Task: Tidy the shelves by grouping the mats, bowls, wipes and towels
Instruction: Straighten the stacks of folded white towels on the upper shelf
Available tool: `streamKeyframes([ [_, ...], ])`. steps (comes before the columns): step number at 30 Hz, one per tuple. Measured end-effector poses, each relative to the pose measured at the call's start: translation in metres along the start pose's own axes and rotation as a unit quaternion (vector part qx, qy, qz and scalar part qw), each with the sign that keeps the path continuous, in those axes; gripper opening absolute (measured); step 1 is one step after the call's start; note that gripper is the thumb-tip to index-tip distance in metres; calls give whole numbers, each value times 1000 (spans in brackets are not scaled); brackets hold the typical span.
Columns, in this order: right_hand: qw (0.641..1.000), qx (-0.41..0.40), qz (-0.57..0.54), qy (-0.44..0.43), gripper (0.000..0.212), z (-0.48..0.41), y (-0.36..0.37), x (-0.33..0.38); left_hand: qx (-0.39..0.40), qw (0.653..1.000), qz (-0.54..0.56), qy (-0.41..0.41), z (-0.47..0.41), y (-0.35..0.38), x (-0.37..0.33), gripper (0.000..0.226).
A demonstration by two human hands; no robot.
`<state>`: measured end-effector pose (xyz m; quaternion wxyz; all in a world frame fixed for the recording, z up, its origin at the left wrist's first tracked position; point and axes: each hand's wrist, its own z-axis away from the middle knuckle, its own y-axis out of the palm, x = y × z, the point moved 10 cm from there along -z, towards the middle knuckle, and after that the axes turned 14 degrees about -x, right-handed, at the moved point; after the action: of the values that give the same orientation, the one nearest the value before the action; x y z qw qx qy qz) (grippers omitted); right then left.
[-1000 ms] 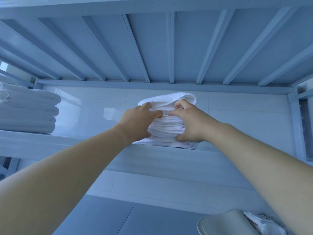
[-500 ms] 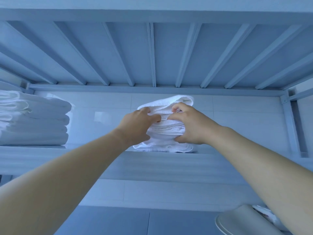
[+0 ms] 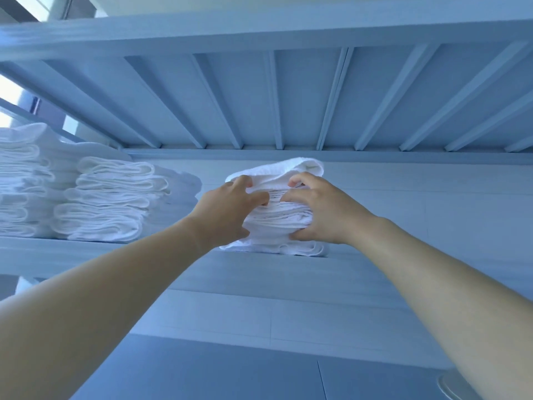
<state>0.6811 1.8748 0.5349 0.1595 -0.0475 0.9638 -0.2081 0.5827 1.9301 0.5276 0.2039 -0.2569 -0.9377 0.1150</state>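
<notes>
Overhead, a slatted shelf (image 3: pixel 288 272) carries two big towel piles (image 3: pixel 109 200) at left and, well apart to their right, a smaller towel stack (image 3: pixel 277 220) sitting at the front edge. Both hands clamp that small stack from either side: left hand (image 3: pixel 227 209) and right hand (image 3: pixel 323 212), fingers curled into its folds, thumbs low. It looks soft, light and floppy, so likely best squeezed low at both sides, keeping layers from sliding apart.
</notes>
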Motion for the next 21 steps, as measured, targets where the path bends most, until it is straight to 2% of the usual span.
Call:
streamKeyframes([
  [9,999,-6,-30,-32,64,-27,37,43,-33,999,-8,-9,35,-1,65,56],
  [12,999,0,-48,-15,69,-22,35,35,-71,996,38,21,42,-3,70,60],
  [16,998,-10,-65,12,74,-11,30,22,-94,992,85,19,41,-1,66,69],
  [21,995,13,-92,40,77,-13,45,14,-72,994,81,24,26,18,56,72],
])
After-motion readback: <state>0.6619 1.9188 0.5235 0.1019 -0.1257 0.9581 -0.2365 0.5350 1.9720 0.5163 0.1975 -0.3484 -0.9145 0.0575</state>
